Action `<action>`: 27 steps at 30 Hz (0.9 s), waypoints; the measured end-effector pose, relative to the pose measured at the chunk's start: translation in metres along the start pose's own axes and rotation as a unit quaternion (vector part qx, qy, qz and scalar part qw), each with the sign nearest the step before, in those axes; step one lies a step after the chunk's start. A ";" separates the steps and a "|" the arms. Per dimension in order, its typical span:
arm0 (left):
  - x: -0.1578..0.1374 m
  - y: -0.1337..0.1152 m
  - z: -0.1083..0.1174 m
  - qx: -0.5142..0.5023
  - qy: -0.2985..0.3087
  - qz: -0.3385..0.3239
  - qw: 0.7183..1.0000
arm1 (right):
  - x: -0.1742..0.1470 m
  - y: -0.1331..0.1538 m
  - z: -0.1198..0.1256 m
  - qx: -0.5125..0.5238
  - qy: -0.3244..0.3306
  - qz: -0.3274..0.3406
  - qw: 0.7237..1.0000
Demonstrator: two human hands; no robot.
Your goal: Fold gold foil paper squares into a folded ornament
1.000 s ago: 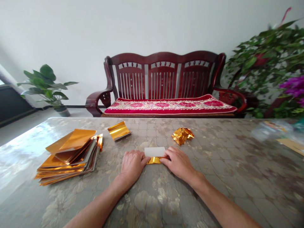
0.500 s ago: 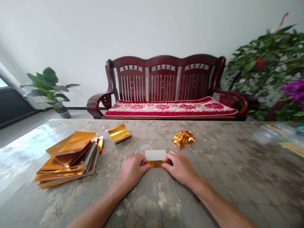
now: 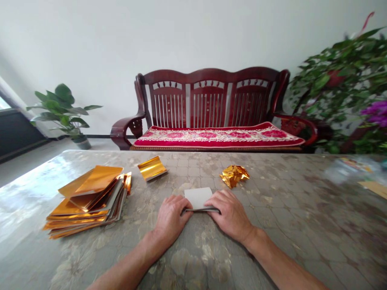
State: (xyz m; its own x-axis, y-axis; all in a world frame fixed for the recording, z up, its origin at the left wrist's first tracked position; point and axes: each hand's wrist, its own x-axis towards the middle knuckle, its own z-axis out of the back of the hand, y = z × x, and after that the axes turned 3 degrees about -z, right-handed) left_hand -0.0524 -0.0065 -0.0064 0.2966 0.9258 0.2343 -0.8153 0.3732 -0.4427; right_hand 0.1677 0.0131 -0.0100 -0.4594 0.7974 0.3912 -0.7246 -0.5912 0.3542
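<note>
A sheet of foil paper [image 3: 198, 198] lies between my hands with its pale side up, its near edge folded or rolled. My left hand [image 3: 173, 213] pinches the left end of that edge between thumb and fingers. At the right end, my right hand [image 3: 229, 212] grips the same edge in the same way. Both wrists rest low over the table. Beyond the hands are a curled gold foil sheet [image 3: 152, 168] on the left and a crumpled, gold folded piece [image 3: 234, 175] on the right.
A stack of gold foil paper [image 3: 87, 201] stands on the left of the patterned table [image 3: 193, 257]. Clear plastic wrapping [image 3: 350, 169] and a brown card [image 3: 373, 188] lie at the far right. Behind the table is a wooden bench [image 3: 208, 100], with potted plants [image 3: 62, 108] at the sides.
The gold strip along the sheet's near edge no longer shows; a thin pale edge is there instead. Both hands have stayed on the paper, shifting only slightly.
</note>
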 end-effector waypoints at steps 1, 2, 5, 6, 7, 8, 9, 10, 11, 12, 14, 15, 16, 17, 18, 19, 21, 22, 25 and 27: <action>-0.001 0.000 0.000 0.006 -0.002 -0.006 1.000 | 0.000 0.000 0.000 -0.002 -0.001 0.009 1.000; -0.001 0.000 0.000 0.011 -0.004 -0.010 1.000 | 0.000 0.001 -0.001 -0.003 -0.001 0.014 1.000; -0.003 0.001 -0.001 0.017 -0.008 -0.015 1.000 | -0.001 0.001 -0.001 -0.001 -0.003 0.019 1.000; -0.003 0.001 -0.001 0.016 -0.007 -0.016 1.000 | -0.001 0.001 -0.001 0.000 -0.004 0.019 1.000; -0.003 0.002 -0.001 0.016 -0.006 -0.016 1.000 | -0.001 0.001 -0.001 0.002 -0.004 0.018 1.000; -0.003 0.002 -0.001 0.017 -0.006 -0.016 1.000 | -0.001 0.000 -0.001 0.003 -0.003 0.016 1.000; -0.003 0.002 -0.002 0.018 -0.006 -0.014 1.000 | -0.001 0.000 -0.002 0.005 0.000 0.012 1.000; -0.003 0.002 -0.002 0.020 -0.005 -0.013 1.000 | -0.001 -0.001 -0.002 0.007 0.004 0.007 1.000; -0.003 0.002 -0.002 0.023 -0.006 -0.011 1.000 | -0.001 -0.001 -0.003 0.009 0.008 0.001 1.000; -0.003 0.001 -0.002 0.025 -0.006 -0.010 1.000 | 0.000 -0.002 -0.004 0.009 0.012 -0.005 1.000; -0.002 0.000 -0.003 0.028 -0.005 -0.011 1.000 | 0.001 -0.002 -0.005 0.005 0.025 -0.014 1.000; -0.001 -0.001 -0.004 0.027 -0.003 -0.014 1.000 | 0.001 -0.001 -0.005 0.002 0.032 -0.017 0.999; 0.000 -0.002 -0.005 0.027 -0.001 -0.015 1.000 | 0.002 0.000 -0.005 -0.002 0.039 -0.021 0.999; 0.001 -0.003 -0.005 0.027 0.002 -0.016 1.000 | 0.002 0.001 -0.005 -0.006 0.046 -0.025 0.999; 0.001 -0.004 -0.006 0.026 0.005 -0.015 1.000 | 0.003 0.002 -0.005 -0.010 0.051 -0.030 0.998; 0.002 -0.004 -0.007 0.026 0.008 -0.011 1.000 | 0.004 0.003 -0.005 -0.012 0.055 -0.036 0.998; 0.004 -0.005 -0.007 0.024 0.013 0.004 1.000 | 0.005 0.005 -0.004 -0.012 0.062 -0.044 0.997; 0.004 -0.005 -0.007 0.023 0.016 0.013 1.000 | 0.005 0.005 -0.004 -0.011 0.064 -0.046 0.997; 0.006 -0.005 -0.005 0.022 0.026 0.041 0.999 | 0.007 0.006 -0.004 -0.012 0.068 -0.055 0.996; 0.007 -0.005 -0.003 0.019 0.035 0.057 0.998 | 0.008 0.006 -0.004 -0.019 0.071 -0.064 0.995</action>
State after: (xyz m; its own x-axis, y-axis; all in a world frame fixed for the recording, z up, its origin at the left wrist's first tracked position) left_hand -0.0444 -0.0014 -0.0052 0.2345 0.9643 0.1232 -0.8632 0.2649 -0.4297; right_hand 0.1576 0.0163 -0.0087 -0.4277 0.8766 0.2206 -0.7997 -0.4807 0.3596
